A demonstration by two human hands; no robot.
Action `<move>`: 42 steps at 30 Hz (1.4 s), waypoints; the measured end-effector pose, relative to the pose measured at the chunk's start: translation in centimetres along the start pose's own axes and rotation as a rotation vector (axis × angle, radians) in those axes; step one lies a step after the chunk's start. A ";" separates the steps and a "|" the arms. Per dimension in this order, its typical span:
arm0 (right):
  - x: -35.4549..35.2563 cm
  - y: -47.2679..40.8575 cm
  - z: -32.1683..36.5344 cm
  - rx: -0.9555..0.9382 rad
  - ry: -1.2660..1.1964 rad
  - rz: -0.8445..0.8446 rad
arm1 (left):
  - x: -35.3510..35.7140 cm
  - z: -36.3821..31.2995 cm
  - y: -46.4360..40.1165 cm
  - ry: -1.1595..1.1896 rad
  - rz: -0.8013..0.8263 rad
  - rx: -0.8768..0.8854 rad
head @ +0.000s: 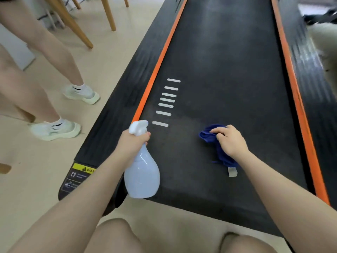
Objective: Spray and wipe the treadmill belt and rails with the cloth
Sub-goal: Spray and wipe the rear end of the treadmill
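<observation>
The black treadmill belt [228, 79] runs away from me between two orange strips, with a black left rail [127, 88] and a black right rail [313, 84] outside them. My left hand [133, 141] grips the neck of a pale blue spray bottle [142, 174] with a white trigger head, held over the belt's near left corner. My right hand [229, 141] holds a bunched dark blue cloth [207, 134] down on the belt, a white tag trailing behind my wrist.
Another person's legs in white trainers [56, 128] stand on the beige floor left of the treadmill. Wooden chair legs [109, 15] rise at the top left. White stripes [166, 105] mark the belt. A yellow warning label [82, 170] sits on the left rail's near end.
</observation>
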State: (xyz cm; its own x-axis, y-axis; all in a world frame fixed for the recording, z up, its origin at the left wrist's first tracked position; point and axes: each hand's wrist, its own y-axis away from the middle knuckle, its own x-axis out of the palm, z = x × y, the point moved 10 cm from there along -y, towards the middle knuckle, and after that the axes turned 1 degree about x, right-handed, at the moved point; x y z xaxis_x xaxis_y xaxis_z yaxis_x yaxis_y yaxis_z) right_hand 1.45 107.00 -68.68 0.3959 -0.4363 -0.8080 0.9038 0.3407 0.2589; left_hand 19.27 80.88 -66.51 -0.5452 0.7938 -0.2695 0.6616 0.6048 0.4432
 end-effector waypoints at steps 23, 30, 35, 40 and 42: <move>1.1 -0.4 3.0 0.059 -0.023 -0.173 | 1.3 0.5 -0.5 0.008 0.114 -0.042; 15.8 1.4 17.3 -0.773 0.426 0.100 | -3.6 -3.1 -2.5 -0.092 -0.097 0.163; 12.6 -7.7 18.5 -0.557 0.512 -0.139 | -4.9 -4.9 -3.9 -0.108 -0.195 0.347; 14.9 -6.4 20.4 -0.677 0.487 -0.088 | -4.5 -5.6 -5.6 -0.124 -0.260 0.388; 15.4 -5.1 20.7 -0.833 0.445 -0.034 | -3.8 -5.7 -6.3 -0.138 -0.227 0.400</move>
State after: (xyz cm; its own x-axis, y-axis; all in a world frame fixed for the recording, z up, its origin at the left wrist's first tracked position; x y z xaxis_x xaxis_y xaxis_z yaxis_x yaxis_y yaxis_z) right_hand 6.28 81.30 -71.54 0.1180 -0.1575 -0.9804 0.4384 0.8942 -0.0909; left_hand 14.22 73.70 -63.45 -0.6429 0.6237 -0.4446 0.6950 0.7190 0.0037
